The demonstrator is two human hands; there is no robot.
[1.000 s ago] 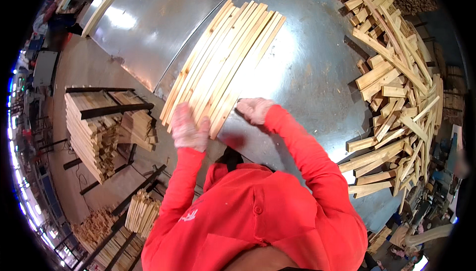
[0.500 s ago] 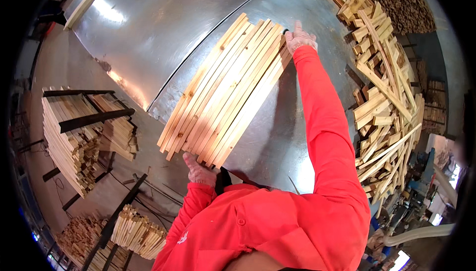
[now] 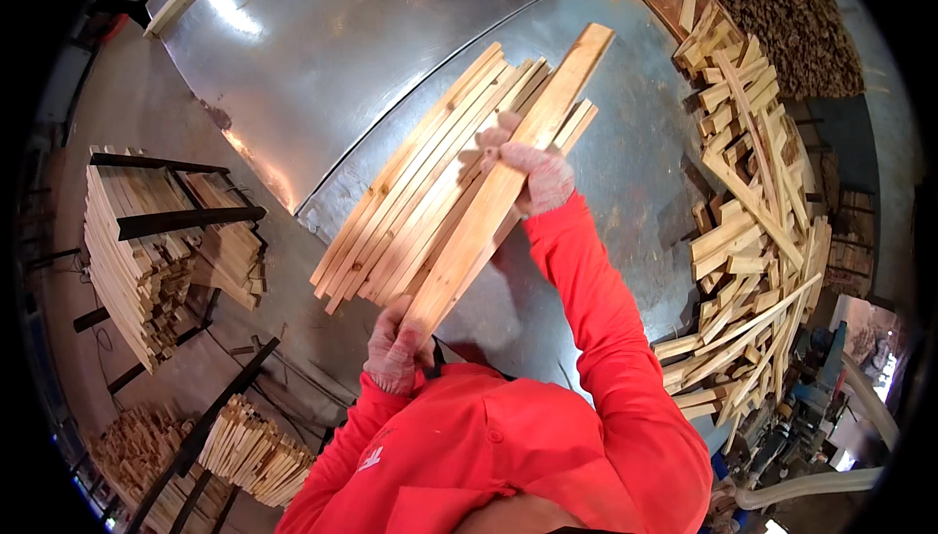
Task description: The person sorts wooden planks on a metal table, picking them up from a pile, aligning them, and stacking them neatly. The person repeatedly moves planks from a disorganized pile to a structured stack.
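A wooden board [image 3: 489, 204] is raised above the metal table, tilted with its far end up to the right. My left hand [image 3: 396, 350], in a pale glove, grips its near end. Around its middle wraps my right hand [image 3: 535, 170], gloved too, with fingers over the board's left edge. Beneath and to the left, several wooden strips [image 3: 410, 182] lie side by side on the tabletop. One strip's end [image 3: 578, 124] shows to the right of the raised board; the board and my hand hide part of the row.
The shiny metal table [image 3: 332, 36] has a seam across it. A jumbled heap of wood offcuts [image 3: 752, 212] lines its right side. Stacked strips on black racks [image 3: 186, 226] stand at the left, with more bundles [image 3: 256, 451] at lower left. A ribbed hose [image 3: 811, 487] runs at lower right.
My right hand has come back from the row's far end to the board's middle. My left hand has closed on the near end, and the board has been lifted off the row.
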